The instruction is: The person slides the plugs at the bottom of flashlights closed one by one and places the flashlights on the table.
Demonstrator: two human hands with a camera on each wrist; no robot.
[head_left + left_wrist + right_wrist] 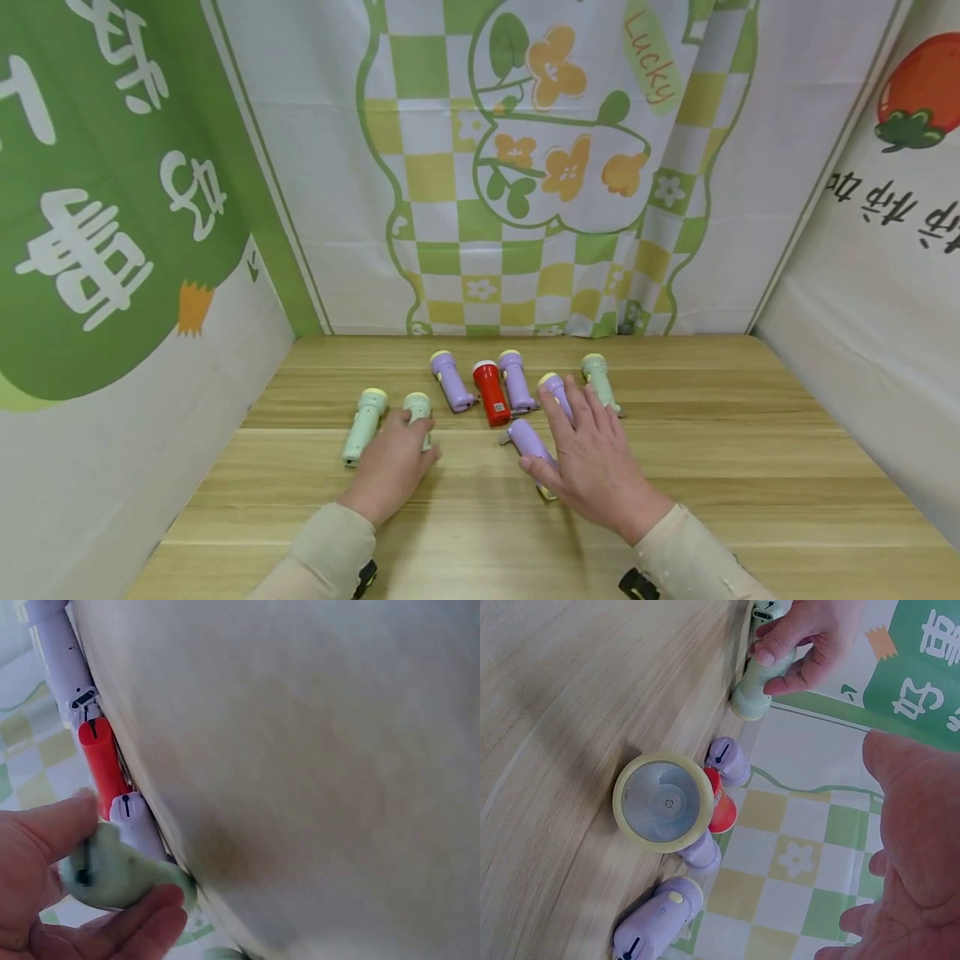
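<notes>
My left hand (393,462) grips a pale green flashlight (417,406) by its body, thumb on one side and fingers on the other, as the left wrist view confirms. Just left of that hand lies another green flashlight (364,429). My right hand (600,458) is spread with fingers straight, holding nothing, over a purple flashlight (528,439) whose lens (667,802) faces the right wrist camera. Its fingers partly cover a second purple flashlight (553,387). Whether the right hand touches either one, I cannot tell.
Farther back on the wooden table (675,517) are a purple flashlight (452,383), a red flashlight (491,396), another purple flashlight (516,382) and a green flashlight (597,379) at the right. Printed cloth walls (322,167) enclose the back and sides.
</notes>
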